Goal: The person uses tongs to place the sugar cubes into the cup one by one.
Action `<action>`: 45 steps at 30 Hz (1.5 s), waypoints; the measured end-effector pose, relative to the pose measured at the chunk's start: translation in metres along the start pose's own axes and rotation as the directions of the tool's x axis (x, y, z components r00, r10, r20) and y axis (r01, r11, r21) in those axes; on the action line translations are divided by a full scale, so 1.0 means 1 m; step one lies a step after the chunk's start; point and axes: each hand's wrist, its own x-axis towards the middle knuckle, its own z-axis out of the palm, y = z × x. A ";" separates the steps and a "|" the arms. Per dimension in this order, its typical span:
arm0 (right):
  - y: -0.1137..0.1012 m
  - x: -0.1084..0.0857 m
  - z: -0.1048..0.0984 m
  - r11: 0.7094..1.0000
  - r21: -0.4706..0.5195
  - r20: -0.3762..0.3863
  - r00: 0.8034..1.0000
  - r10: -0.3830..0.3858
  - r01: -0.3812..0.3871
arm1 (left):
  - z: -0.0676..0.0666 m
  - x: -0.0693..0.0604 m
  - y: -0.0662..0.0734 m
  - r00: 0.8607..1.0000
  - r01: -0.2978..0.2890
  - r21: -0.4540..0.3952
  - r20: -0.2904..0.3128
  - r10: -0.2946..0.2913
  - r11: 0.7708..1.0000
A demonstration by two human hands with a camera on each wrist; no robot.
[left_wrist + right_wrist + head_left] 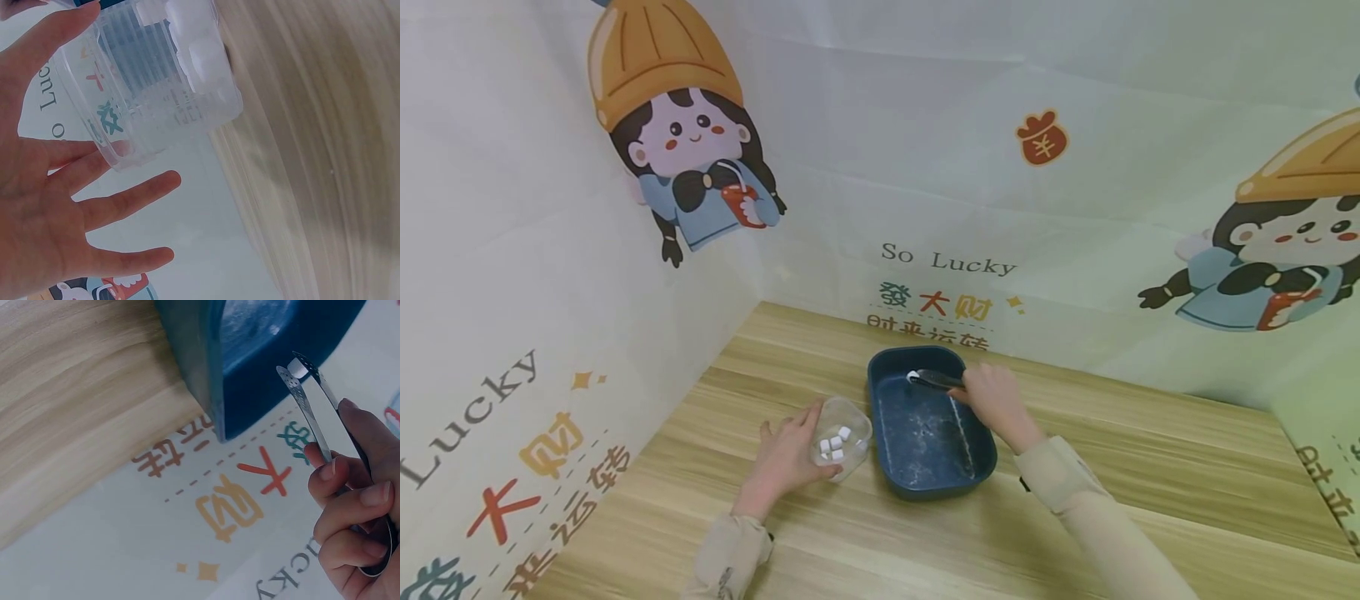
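My right hand [996,400] grips a pair of metal tongs [310,415], its fingers curled round the handle. Between the perforated tips of the tongs sits a small white cube [297,367], over the far part of a dark blue rectangular tray [917,483]. To the left of the tray stands a clear plastic container [857,425] with several white cubes [832,447] on its bottom. My left hand [788,454] holds this container by its rim between thumb and fingers; in the left wrist view, the other fingers [134,200] are spread out straight.
Everything stands on a wood-grain table [1060,533]. Behind it and on the left hangs a white printed cloth [850,125] with cartoon figures and lettering. The container stands close beside the tray's left wall.
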 end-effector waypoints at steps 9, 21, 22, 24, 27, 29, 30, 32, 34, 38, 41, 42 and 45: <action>0.006 -0.025 -0.013 0.998 0.063 -0.018 1.000 0.017 -0.016 | 0.001 0.000 0.001 1.000 -0.005 -0.003 -0.004 0.005 1.000; 0.021 -0.057 -0.029 0.998 0.062 -0.065 0.997 0.033 -0.029 | -0.001 -0.001 0.000 0.999 -0.021 0.005 -0.028 0.021 1.000; 0.021 -0.059 -0.031 0.998 0.063 -0.074 0.997 0.035 -0.030 | -0.002 -0.001 0.000 0.999 -0.022 0.005 -0.031 0.022 1.000; 0.022 -0.064 -0.034 0.998 0.059 -0.085 0.996 0.036 -0.031 | -0.003 -0.001 0.000 0.999 -0.020 0.007 -0.029 0.020 1.000; 0.023 -0.071 -0.037 0.998 0.060 -0.106 0.994 0.039 -0.032 | -0.003 -0.001 0.001 1.000 -0.021 0.009 -0.023 0.021 1.000; 0.024 -0.075 -0.038 0.998 0.060 -0.131 0.991 0.032 -0.024 | -0.004 -0.001 0.001 1.000 -0.018 0.013 -0.015 0.019 1.000; 0.024 -0.078 -0.038 0.998 0.059 -0.150 0.988 0.023 -0.015 | -0.003 -0.001 0.001 1.000 -0.018 0.014 -0.013 0.018 1.000; 0.024 -0.082 -0.037 0.999 0.047 -0.180 0.984 0.004 0.005 | -0.003 -0.001 0.001 1.000 -0.019 0.013 -0.011 0.019 1.000; 0.025 -0.086 -0.036 0.999 0.044 -0.192 0.981 -0.007 0.015 | -0.003 -0.001 0.001 1.000 -0.018 0.009 -0.011 0.018 1.000; 0.023 -0.095 -0.035 0.998 0.060 -0.177 0.984 -0.007 0.018 | -0.002 -0.002 0.001 1.000 -0.018 0.008 -0.011 0.018 1.000; 0.021 -0.102 -0.034 0.998 0.059 -0.189 0.982 -0.021 0.033 | -0.001 -0.002 0.001 1.000 -0.019 0.009 -0.009 0.019 1.000; 0.020 -0.104 -0.034 0.998 0.054 -0.199 0.980 -0.030 0.042 | -0.001 -0.002 0.001 1.000 -0.019 0.008 -0.009 0.019 1.000; 0.018 -0.109 -0.033 0.997 0.040 -0.238 0.970 -0.054 0.066 | 0.000 -0.002 0.001 1.000 -0.020 0.005 -0.014 0.020 1.000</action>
